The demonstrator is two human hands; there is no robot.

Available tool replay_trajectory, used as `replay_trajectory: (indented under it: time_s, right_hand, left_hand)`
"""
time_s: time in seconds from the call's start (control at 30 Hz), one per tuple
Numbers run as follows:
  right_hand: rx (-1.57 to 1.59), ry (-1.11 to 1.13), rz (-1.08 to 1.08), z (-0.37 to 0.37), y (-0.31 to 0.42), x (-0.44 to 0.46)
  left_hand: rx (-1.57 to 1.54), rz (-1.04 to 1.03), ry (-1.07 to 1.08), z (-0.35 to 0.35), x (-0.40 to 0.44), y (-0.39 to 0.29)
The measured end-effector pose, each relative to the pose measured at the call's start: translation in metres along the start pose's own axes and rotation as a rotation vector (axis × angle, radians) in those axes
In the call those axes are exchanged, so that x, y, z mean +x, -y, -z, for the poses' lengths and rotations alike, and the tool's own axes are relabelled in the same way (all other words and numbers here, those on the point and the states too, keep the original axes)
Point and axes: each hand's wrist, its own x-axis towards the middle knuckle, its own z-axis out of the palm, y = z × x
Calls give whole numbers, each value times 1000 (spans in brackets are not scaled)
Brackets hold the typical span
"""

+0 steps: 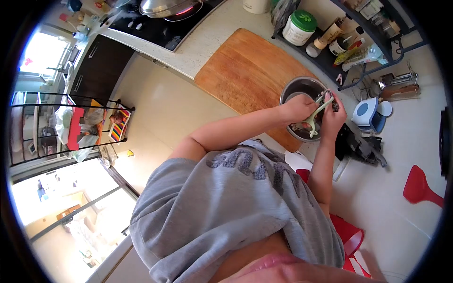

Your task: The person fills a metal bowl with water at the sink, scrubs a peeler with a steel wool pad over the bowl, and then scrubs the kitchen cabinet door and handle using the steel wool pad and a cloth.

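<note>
My left hand (299,109) is closed in a fist at a slim pale green plastic utensil (313,121), above the metal bowl (285,94). The lower end of the utensil splits into small knobs, and its kind is unclear. At its upper end, my right hand (334,117) has its fingers wrapped round a dark, speckled item (335,104) that I cannot make out. Both hands are close together over the bowl's rim. My hands and the utensil hide much of the inside of the bowl.
The bowl stands by a wooden cutting board (240,66). A shelf rack (325,59) holds a green-lidded tub (300,28) and several bottles. A lidded pan (165,6) sits on the glowing stove (158,31). A red spatula (416,185) is at the right.
</note>
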Motion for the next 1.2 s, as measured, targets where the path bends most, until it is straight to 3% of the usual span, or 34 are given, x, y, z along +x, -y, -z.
replay_trajectory:
  time_s: [0.07, 0.2, 0.33, 0.4, 0.5, 0.6, 0.7, 0.87, 0.93, 1.0, 1.1, 1.2]
  right_hand:
    - [431, 79, -381, 0, -5, 2]
    - [619, 248, -583, 8, -32, 6]
    - [-122, 201, -142, 7, -25, 8]
    - [-486, 211, 194, 7, -19, 8]
    - [-862, 144, 908, 14, -13, 13]
    - [-918, 207, 1170, 25, -7, 20]
    - [-829, 217, 1182, 27, -1, 23]
    - [-429, 16, 515, 12, 3, 16]
    - [-172, 40, 184, 9, 6, 15]
    - [381, 169, -328, 9, -7, 18]
    - [716, 375, -638, 21, -7, 18]
    - [662, 443, -721, 29, 4, 9]
  left_hand:
    - [93, -9, -1, 2, -4, -7]
    - [101, 158, -5, 5, -17, -27]
    - [7, 234, -39, 10, 9, 6]
    - [-83, 274, -61, 8, 13, 9]
    - [-306, 325, -79, 4, 10, 1]
    - [-468, 370, -66, -2, 1, -13]
    - [-389, 315, -82, -4, 3, -6]
    - [-37, 4, -41, -5, 5, 2]
    - [101, -60, -22, -6, 3, -2]
    - [294, -94, -13, -4, 2, -10]
    - [453, -151, 46, 1, 0, -15]
    - [438, -237, 89, 9, 10, 2]
